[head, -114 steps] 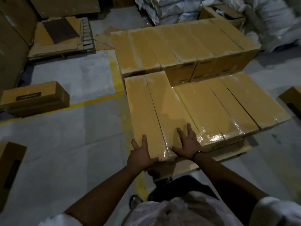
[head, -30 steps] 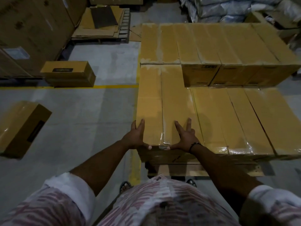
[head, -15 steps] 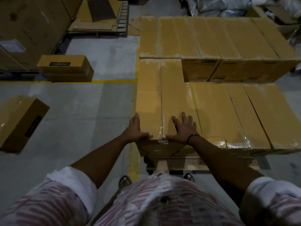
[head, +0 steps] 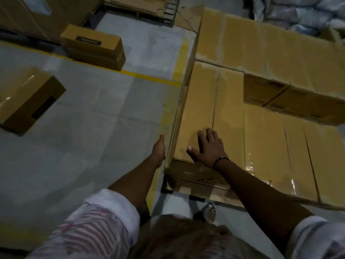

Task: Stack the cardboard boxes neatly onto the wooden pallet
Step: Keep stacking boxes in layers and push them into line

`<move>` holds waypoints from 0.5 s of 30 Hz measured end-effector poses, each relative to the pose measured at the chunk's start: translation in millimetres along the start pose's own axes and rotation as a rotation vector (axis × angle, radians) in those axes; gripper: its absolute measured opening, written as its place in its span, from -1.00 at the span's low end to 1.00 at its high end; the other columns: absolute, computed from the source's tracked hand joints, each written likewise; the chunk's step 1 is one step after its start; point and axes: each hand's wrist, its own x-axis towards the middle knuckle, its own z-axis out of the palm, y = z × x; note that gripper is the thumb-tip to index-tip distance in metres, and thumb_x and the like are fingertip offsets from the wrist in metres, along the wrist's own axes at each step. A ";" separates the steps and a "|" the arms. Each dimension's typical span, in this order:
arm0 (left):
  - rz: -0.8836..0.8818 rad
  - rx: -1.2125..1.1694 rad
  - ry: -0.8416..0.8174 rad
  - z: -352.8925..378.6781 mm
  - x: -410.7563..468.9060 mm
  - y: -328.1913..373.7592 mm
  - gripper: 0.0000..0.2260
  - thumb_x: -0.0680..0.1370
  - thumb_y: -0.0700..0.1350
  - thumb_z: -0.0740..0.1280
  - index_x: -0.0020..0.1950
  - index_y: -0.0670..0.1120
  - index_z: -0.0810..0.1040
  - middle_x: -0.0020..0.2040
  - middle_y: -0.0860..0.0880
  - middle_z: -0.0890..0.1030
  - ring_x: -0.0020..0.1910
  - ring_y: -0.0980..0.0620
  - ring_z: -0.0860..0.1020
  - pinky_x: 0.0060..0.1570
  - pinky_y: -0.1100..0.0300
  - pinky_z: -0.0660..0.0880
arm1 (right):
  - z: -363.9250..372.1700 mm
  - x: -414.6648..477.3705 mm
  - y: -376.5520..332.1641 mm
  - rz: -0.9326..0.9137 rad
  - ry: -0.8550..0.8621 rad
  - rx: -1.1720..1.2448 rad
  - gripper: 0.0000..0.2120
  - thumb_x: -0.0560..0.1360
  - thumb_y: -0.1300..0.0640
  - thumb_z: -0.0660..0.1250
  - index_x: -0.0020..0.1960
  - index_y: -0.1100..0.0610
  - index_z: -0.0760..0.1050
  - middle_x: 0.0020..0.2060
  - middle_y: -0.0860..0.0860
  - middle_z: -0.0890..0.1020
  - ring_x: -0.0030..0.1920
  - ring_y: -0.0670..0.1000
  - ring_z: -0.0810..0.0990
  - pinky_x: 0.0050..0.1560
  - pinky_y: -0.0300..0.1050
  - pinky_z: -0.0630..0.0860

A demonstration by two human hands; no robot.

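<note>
While two rectangular tan cardboard boxes (head: 24, 98) wait loose on grey floor (head: 102, 128) at your left, stacked tan cartons (head: 280, 53) cover wooden pallet (head: 214, 193), second layer part-built. Job looks well along. Your right hand (head: 211, 148) lies flat, fingers spread, atop near-left long carton (head: 197, 101); left hand (head: 158, 150), fingers straight, presses its side. Neither clasps anything.

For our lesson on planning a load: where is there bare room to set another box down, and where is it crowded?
Free: grey floor between the yellow line, the nearer loose box and the left hand. Also the lower box tops between the right hand and the taller row. Crowded: far right, where the taller row meets the sacks.
</note>
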 end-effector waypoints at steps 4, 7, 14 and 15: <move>-0.067 0.001 -0.021 -13.0 22.9 -5.1 -0.36 0.71 0.25 0.04 0.66 -0.14 0.13 0.63 -0.19 0.21 0.57 -0.22 0.26 0.52 -0.09 0.25 | 11.2 16.4 -21.7 0.079 0.008 -0.008 -0.12 0.56 -0.46 0.03 0.67 0.01 -0.14 0.63 0.13 -0.24 0.62 0.20 -0.27 0.56 0.33 -0.15; -0.109 0.014 -0.039 -17.1 44.4 -6.7 -0.33 0.70 0.27 0.01 0.65 -0.16 0.15 0.63 -0.20 0.21 0.57 -0.21 0.25 0.53 -0.08 0.24 | 21.0 19.0 -31.5 0.125 0.045 -0.031 -0.16 0.58 -0.43 -0.01 0.66 0.00 -0.18 0.63 0.12 -0.26 0.61 0.19 -0.30 0.56 0.31 -0.20; -0.178 -0.046 -0.132 1.2 74.4 7.3 -0.31 0.68 0.31 -0.02 0.65 -0.13 0.18 0.63 -0.19 0.21 0.59 -0.20 0.22 0.51 -0.08 0.19 | 36.0 21.1 -32.2 0.143 0.105 -0.030 -0.10 0.44 -0.53 -0.28 0.65 -0.08 -0.28 0.61 0.05 -0.34 0.59 0.07 -0.39 0.57 0.20 -0.29; -0.186 -0.032 -0.172 7.5 73.7 8.0 -0.31 0.68 0.32 -0.03 0.65 -0.12 0.18 0.64 -0.18 0.20 0.59 -0.20 0.21 0.52 -0.09 0.17 | 36.4 22.0 -32.5 0.142 0.093 -0.033 -0.10 0.44 -0.53 -0.29 0.64 -0.09 -0.30 0.60 0.04 -0.36 0.59 0.06 -0.40 0.57 0.19 -0.30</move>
